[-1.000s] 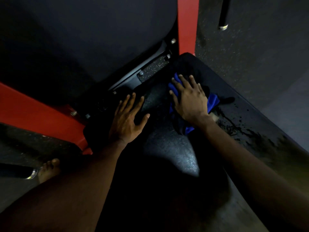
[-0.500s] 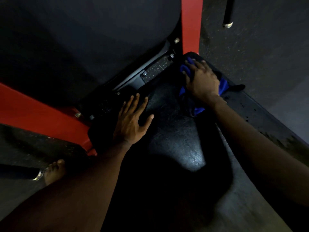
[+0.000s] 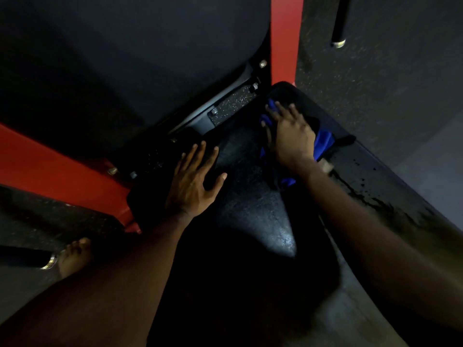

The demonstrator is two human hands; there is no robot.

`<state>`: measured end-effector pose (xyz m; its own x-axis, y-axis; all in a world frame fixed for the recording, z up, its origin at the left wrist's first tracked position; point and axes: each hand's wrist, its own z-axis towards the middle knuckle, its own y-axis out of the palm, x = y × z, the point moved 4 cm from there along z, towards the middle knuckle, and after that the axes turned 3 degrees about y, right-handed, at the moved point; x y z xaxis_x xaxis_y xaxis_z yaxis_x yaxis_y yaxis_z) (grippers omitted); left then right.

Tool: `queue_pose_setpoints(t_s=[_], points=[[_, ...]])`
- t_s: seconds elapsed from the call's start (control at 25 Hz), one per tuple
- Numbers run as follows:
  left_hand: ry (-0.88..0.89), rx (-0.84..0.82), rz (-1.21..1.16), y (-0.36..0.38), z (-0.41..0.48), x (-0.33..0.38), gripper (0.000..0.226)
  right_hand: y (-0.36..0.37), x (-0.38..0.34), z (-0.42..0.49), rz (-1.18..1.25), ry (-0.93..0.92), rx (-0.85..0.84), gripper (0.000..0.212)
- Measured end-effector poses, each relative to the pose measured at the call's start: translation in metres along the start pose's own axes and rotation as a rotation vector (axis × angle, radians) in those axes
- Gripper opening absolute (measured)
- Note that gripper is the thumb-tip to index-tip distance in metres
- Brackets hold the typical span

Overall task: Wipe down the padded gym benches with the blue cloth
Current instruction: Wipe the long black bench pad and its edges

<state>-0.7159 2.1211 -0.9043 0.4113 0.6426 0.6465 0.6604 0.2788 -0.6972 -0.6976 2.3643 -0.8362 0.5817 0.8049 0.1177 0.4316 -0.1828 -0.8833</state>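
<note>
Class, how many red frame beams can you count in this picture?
2. One red beam stands at the top, beyond the right hand; the other slants across the left, beside the left hand. More may be hidden from view.

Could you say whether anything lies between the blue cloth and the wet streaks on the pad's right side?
Only a small pale thing by the wrist, which I cannot identify. Otherwise bare pad runs from the blue cloth under the right hand to the wet streaks.
</note>
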Motion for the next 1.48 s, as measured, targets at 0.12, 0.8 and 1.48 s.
queue_pose_setpoints(t_s=[0.12,0.8,1.48], points=[[0.003,0.016,0.007,-0.001,-0.001,0.0,0.069,0.009,-0.015,-0.041,-0.022,-0.11,0.013,0.048],[0.038,0.097,-0.004,0.003,0.0,-0.001,0.063,0.022,-0.033,-0.045,-0.013,-0.272,0.008,0.046],[0.025,0.1,-0.009,0.001,-0.001,-0.001,0.063,0.023,-0.043,-0.081,0.03,-0.085,0.014,0.045]])
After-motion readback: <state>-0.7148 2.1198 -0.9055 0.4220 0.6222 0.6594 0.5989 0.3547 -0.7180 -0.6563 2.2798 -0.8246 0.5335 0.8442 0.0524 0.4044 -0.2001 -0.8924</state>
